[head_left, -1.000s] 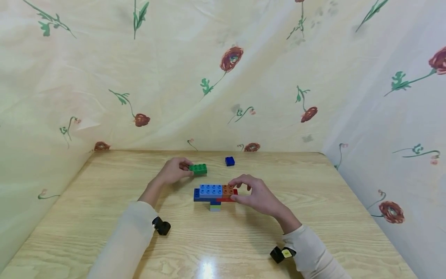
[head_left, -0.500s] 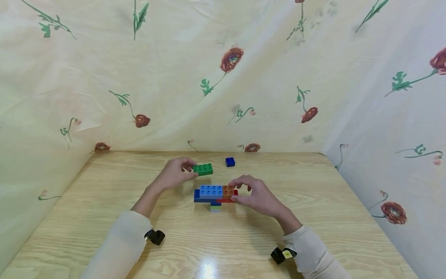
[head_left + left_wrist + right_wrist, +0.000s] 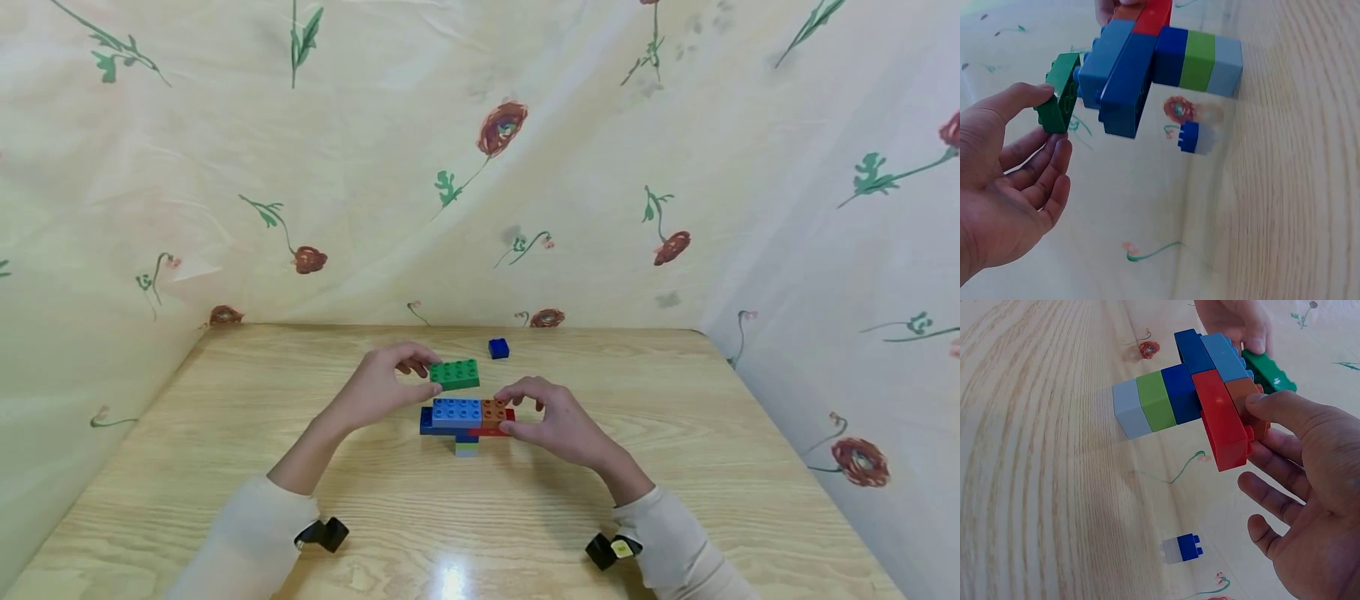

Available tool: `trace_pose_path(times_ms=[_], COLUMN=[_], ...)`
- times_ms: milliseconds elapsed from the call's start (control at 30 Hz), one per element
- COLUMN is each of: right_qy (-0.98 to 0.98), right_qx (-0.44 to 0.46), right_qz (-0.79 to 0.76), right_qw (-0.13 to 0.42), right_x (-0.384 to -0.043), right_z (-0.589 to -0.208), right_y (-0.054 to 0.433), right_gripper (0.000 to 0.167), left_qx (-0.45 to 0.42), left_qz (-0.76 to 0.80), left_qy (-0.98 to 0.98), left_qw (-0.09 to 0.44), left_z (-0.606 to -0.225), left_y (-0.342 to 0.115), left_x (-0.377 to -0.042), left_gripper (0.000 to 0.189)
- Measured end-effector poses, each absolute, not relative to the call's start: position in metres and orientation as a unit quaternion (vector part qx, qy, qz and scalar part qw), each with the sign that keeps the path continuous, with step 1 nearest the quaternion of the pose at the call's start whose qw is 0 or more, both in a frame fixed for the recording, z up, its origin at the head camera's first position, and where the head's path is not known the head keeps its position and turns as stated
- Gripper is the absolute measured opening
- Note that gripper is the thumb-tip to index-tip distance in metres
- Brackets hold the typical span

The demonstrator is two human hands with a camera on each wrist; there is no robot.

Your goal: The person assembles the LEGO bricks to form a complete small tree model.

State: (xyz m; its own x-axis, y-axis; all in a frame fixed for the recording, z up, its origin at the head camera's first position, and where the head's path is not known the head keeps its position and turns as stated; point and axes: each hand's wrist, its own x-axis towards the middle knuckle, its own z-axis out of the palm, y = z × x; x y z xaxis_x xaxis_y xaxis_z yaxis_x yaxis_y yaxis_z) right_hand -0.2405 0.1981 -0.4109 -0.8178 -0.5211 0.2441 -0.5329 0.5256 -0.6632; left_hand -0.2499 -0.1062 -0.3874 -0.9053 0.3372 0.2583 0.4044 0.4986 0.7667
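My left hand [image 3: 381, 385] pinches a green eight-stud toy brick [image 3: 454, 375] between thumb and fingers, raised just behind and above the built stack. That stack stands on a narrow column of a light grey brick [image 3: 1225, 65], a lime green brick [image 3: 1197, 60] and a blue brick [image 3: 1171, 55]. Across its top lie a dark blue brick [image 3: 1127, 87] and a red brick [image 3: 1219, 419], side by side. Over them sit a light blue brick [image 3: 457, 411] and an orange-brown brick [image 3: 493, 412]. My right hand [image 3: 558, 423] pinches the orange-brown brick at the right end.
A small blue brick [image 3: 498, 348] lies on the wooden table [image 3: 187, 467] near its back edge. Flowered cloth [image 3: 360, 167] hangs behind and at the sides. Each wrist carries a small black camera, such as the left wrist camera [image 3: 324, 534].
The green brick has moved right and toward the stack in my left hand, rising off the table. My right hand keeps its grip at the stack's right end.
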Motion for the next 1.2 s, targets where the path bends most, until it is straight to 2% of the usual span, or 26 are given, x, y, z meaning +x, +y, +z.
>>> trace_pose_path(times_ms=[367,1200], right_qy=[-0.875,-0.867], right_qx=[0.298,0.305], right_qz=[0.382,0.394], right_qw=[0.006,0.016], right_x=[-0.24,-0.239], right_z=[-0.41,-0.406], right_y=[0.197,0.196], right_gripper=[0.031,0.03], left_qx=[-0.247,-0.27], left_qz=[-0.446,-0.446], left_qy=[-0.86,-0.853], left_qw=[0.021,0.023], left_z=[-0.387,-0.397], left_y=[-0.095,-0.09], left_x=[-0.233,-0.229], left_gripper=[0.033,0.034])
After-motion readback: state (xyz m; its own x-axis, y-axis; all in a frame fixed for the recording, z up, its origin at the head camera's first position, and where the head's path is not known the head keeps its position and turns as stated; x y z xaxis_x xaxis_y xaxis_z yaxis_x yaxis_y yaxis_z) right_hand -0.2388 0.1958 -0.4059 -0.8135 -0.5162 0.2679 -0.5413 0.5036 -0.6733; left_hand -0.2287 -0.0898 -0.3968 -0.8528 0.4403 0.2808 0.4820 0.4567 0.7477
